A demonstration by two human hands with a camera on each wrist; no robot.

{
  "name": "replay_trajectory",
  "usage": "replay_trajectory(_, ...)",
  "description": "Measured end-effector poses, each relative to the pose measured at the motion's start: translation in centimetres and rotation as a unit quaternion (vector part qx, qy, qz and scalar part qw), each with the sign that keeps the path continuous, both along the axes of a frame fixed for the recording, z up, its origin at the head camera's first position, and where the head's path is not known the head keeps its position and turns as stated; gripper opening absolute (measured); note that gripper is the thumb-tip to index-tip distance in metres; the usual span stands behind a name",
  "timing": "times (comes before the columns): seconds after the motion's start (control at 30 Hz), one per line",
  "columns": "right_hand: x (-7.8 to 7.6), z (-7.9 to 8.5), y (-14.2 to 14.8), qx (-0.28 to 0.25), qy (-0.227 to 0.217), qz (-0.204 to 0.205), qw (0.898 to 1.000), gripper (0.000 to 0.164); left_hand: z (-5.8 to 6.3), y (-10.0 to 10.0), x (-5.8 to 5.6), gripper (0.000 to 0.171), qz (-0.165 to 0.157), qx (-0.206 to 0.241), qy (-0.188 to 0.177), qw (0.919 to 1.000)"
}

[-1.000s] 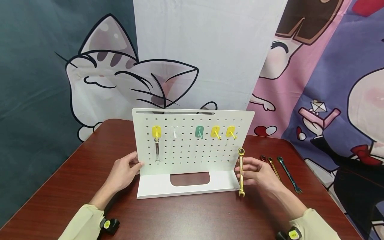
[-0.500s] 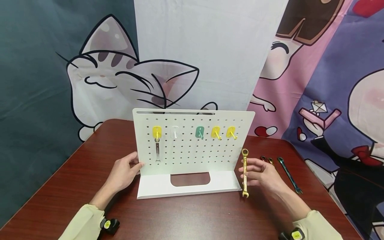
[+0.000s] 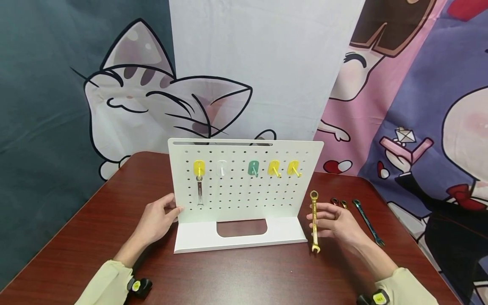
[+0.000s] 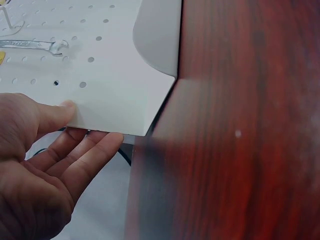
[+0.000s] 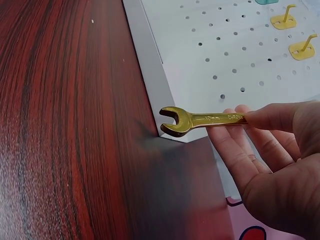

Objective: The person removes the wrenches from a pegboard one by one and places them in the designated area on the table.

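Note:
A white pegboard (image 3: 244, 195) stands upright on its base at the middle of the table. My left hand (image 3: 158, 216) pinches its left edge, thumb (image 4: 60, 114) on the front and fingers behind. My right hand (image 3: 337, 224) holds a gold combination wrench (image 3: 314, 224) near the board's lower right corner, apart from it. The wrench is nearly vertical, ring end up; in the right wrist view its open end (image 5: 175, 121) points away from the hand. A silver wrench (image 3: 200, 192) hangs on the leftmost yellow hook (image 3: 199, 167).
Along the board are a clear hook (image 3: 222, 168), a green hook (image 3: 253, 167) and two yellow hooks (image 3: 274, 168). Right of the board, partly behind my right hand, lie a teal wrench (image 3: 367, 222), a gold-toned wrench (image 3: 344, 204) and a reddish wrench (image 3: 334, 201) on the table (image 3: 244, 279).
My right hand has drifted slightly right and a little down with the gold wrench, away from the board's right edge. The left hand and the board have stayed in place.

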State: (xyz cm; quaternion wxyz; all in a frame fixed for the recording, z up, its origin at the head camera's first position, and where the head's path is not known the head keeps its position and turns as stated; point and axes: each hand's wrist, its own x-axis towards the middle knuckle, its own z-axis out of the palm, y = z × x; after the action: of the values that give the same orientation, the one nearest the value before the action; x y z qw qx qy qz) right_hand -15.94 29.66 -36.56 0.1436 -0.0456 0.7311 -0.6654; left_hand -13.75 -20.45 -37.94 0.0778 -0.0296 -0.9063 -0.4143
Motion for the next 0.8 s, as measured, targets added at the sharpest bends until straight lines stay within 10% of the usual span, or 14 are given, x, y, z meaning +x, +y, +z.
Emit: replay_trajectory(0.8,-0.5,-0.8,2.3,0.042,-0.019,-0.033,0.998,0.046,-0.3,0.0,-0.1,0.007,-0.004,0.009,0.006,0.9999)
